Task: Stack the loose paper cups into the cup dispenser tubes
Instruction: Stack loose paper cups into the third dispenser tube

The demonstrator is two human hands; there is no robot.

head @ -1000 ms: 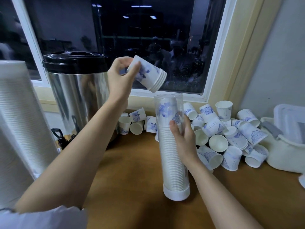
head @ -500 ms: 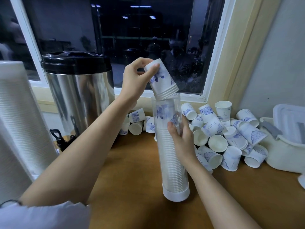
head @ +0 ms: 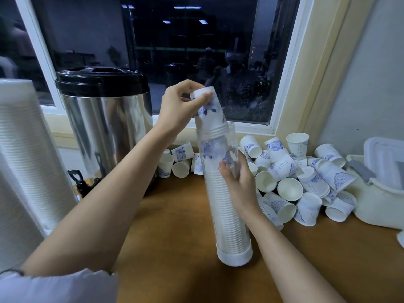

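On a brown wooden counter (head: 175,241) below a dark window (head: 196,51), a clear cup dispenser tube (head: 227,226) stood on its white end cap, leaning slightly to the left. It was packed nearly to the top with nested paper cups, rims down. The person's right hand (head: 240,184) grasped the tube a little above its middle, thumb in front and fingers curled round the far side. The left hand (head: 181,106) pinched the upturned base of a small nested stack of paper cups (head: 211,114), white with a blue floral print. That stack was upside down, its rims sitting right at the tube's open mouth, just above the cups already inside.

To the right of the tube, a pile of loose paper cups (head: 306,178) lay jumbled against the window sill; a few more lay behind the tube. A stainless steel drinks urn (head: 105,132) with a black lid stood at the back left. A tall white ribbed stack (head: 24,154) filled the left edge, and a white lidded container (head: 376,202) sat at the far right.
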